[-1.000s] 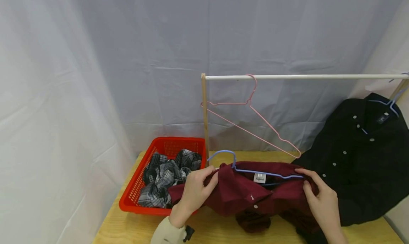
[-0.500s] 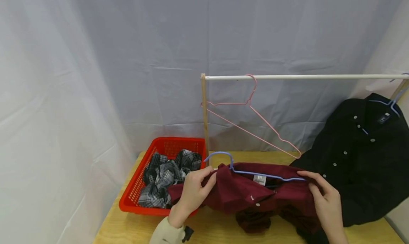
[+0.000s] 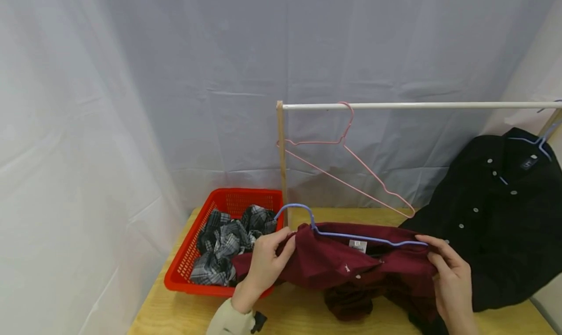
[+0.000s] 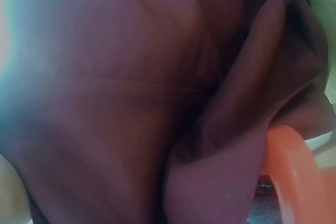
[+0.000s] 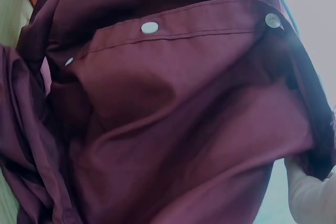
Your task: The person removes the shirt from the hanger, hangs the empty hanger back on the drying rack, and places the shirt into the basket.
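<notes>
A burgundy button-up shirt [image 3: 325,264] is held up over the table by both hands. A blue wire hanger [image 3: 364,237] lies inside its collar, the hook sticking out and leaning left. My left hand [image 3: 269,258] pinches the shirt's left shoulder between thumb and fingers. At the opposite shoulder, my right hand [image 3: 452,272] pinches the cloth by the hanger's right end. Burgundy cloth [image 4: 121,114] fills most of the left wrist view. White buttons run along the shirt front [image 5: 173,93] in the right wrist view. The hanger's left arm is hidden inside the shirt.
A red basket [image 3: 199,290] with crumpled plaid clothing [image 3: 228,242] stands at the left of the wooden table [image 3: 303,315]. Behind, a pink hanger [image 3: 344,142] hangs from a white rail [image 3: 417,105]. A black shirt [image 3: 496,227] on another hanger is at the right.
My right hand has moved right and slightly down, with the shirt's right shoulder. The blue hanger's hook has shifted left. My left hand has barely moved.
</notes>
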A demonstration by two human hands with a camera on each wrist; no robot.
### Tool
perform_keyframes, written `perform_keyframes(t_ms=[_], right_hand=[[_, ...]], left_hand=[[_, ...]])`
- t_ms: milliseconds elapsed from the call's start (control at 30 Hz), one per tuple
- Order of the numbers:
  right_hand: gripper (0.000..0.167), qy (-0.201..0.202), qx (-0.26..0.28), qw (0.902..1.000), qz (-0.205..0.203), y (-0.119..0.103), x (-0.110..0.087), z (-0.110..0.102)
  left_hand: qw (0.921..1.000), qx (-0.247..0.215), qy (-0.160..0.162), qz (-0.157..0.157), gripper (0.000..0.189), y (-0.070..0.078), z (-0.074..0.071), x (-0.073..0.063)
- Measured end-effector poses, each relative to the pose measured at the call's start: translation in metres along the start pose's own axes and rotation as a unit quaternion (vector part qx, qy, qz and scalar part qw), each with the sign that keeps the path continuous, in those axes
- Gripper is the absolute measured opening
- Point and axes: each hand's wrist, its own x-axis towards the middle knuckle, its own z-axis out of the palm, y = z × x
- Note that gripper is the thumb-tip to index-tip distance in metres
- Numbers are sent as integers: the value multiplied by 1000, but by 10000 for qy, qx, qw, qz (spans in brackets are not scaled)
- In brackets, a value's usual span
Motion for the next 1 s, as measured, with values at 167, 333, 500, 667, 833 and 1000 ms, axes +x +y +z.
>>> perform_keyframes(t_ms=[167, 333, 500, 667, 833, 1000], right_hand=[[35, 41, -84, 9997, 237, 2, -1, 1], [36, -4, 96, 9994, 329, 4, -1, 2], [36, -12, 219, 9993, 304, 4, -1, 3], [37, -75, 353, 9985, 404, 5, -1, 4], [38, -149, 464, 9976, 492, 6, -1, 4], [39, -196, 572, 9967, 543, 5, -1, 5]], left_hand=[[10000, 51, -34, -41, 14, 1, 1, 0], [10000, 74, 1, -65, 13, 2, 0, 0], [9999, 83, 59, -64, 14, 3, 0, 0], [9999, 63, 37, -149, 13, 4, 0, 0], [9999, 35, 40, -136, 14, 3, 0, 0], [9999, -2, 68, -92, 14, 2, 1, 0]])
